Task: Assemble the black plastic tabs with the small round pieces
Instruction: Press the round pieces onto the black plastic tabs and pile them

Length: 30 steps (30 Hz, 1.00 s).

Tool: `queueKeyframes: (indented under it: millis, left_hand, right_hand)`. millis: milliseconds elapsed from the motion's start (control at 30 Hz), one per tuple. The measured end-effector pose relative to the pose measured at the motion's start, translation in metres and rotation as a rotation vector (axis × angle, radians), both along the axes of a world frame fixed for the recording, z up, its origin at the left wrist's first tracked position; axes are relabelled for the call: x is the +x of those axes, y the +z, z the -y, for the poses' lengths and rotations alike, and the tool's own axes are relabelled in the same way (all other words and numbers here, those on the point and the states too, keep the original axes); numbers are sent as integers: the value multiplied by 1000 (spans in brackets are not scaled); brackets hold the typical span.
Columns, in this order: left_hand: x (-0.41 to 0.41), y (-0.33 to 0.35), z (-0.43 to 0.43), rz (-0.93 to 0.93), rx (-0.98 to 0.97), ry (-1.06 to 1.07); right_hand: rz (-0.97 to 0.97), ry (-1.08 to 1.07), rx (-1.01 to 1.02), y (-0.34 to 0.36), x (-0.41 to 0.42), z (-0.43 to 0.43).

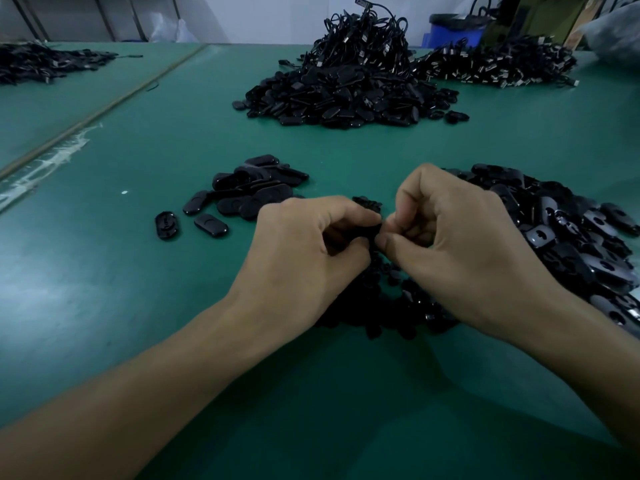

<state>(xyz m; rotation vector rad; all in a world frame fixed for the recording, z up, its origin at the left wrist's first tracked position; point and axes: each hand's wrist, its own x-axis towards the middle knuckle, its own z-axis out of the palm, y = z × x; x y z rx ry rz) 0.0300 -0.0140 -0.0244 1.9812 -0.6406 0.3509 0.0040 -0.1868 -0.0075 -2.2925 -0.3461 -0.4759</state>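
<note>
My left hand (304,251) grips a black plastic tab (375,233), mostly hidden by its curled fingers. My right hand (457,244) meets it at the middle, thumb and forefinger pinching at the tab's end; whatever small piece they hold is hidden. Beneath both hands lies a heap of small round black pieces (384,306). A pile of black tabs with cut-outs (568,237) sits to the right. A smaller group of black tabs (249,192) lies to the left of the hands.
On the green table (138,306), a big mound of black tabs (346,95) rises at the back with tangled cables (367,39) on top. More cables (495,62) lie back right, another dark pile (38,62) back left. A blue bin (453,29) stands behind.
</note>
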Motion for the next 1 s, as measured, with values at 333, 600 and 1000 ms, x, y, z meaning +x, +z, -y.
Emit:
queueKeyframes:
  millis: [333,600,1000]
  left_hand:
    - [-3,4,1,227,156,9]
    - [-4,2,3,177,102,-1]
    - [-4,3,4,256,151,19]
  right_hand:
    - [-29,-39,8,3,-3,-2]
    - [-63,-37,28,5,-5,1]
    - [-31,-77,5,2,-4,-2]
